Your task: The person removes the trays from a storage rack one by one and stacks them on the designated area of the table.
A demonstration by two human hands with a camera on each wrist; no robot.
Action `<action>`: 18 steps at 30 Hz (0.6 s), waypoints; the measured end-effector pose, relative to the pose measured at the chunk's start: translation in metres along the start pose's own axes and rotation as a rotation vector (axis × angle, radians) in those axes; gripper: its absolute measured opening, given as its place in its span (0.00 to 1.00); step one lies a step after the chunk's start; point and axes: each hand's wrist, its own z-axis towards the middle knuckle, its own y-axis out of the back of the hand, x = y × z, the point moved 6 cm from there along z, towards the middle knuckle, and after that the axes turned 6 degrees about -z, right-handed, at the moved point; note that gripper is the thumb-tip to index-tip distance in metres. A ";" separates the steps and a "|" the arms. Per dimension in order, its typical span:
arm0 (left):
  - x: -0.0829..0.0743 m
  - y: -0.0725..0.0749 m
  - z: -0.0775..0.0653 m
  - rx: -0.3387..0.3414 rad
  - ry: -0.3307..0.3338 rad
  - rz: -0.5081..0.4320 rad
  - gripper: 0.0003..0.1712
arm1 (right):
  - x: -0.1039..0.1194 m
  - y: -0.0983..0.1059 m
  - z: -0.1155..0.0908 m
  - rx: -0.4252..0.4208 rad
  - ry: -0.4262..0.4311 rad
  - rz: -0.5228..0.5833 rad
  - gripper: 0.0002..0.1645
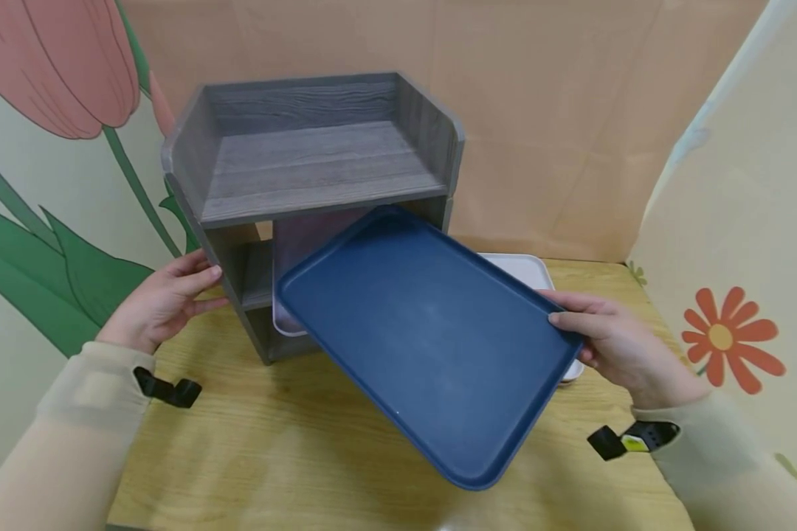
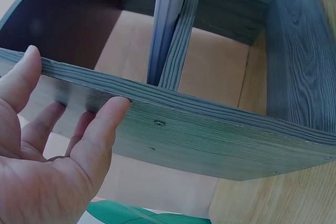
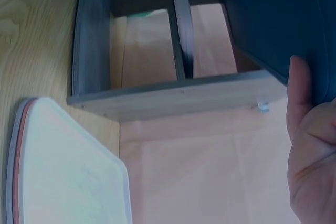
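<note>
Blue tray was held tilted above the wooden table, far corner at the mouth of the grey shelf unit, near corner low and toward the person. Right hand gripped the tray's right edge: thumb on the upper face, fingers curled beneath, clamped on the rim; right wrist view showed the thumb lying along the dark edge. Left hand lay w/ straight fingers against the shelf unit's left side panel, holding nothing; in the left wrist view the fingers pressed flat on the grey board. A pale tray already sat in the lower compartment, its front edge projecting from the opening. Another stack of light trays lay on the table behind the blue one, just right of the shelf; right wrist view showed it w/ a reddish tray edge in the pile.

Judged handling: level the blue tray before it goes further in, so its leading corner clears the compartment's right wall and rides over the pale tray rather than butting its rim. Left hand should brace the unit vs. sliding back. One-edge grip gives poor control of twist; slow, straight feed advisable.
</note>
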 end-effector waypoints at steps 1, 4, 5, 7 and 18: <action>0.000 0.000 0.000 -0.001 0.000 0.000 0.38 | 0.000 0.002 -0.001 0.002 0.005 -0.002 0.22; -0.001 -0.001 0.000 -0.001 0.002 -0.003 0.39 | 0.000 0.009 -0.005 0.014 0.018 -0.004 0.23; -0.001 -0.002 0.000 0.000 0.002 -0.005 0.39 | 0.000 0.011 -0.006 0.018 0.022 -0.004 0.23; -0.001 -0.002 0.000 0.003 0.002 -0.008 0.38 | 0.001 0.015 -0.008 0.028 0.030 -0.005 0.23; 0.000 -0.001 0.000 0.002 0.007 -0.008 0.38 | 0.001 0.035 -0.026 0.118 0.044 -0.051 0.26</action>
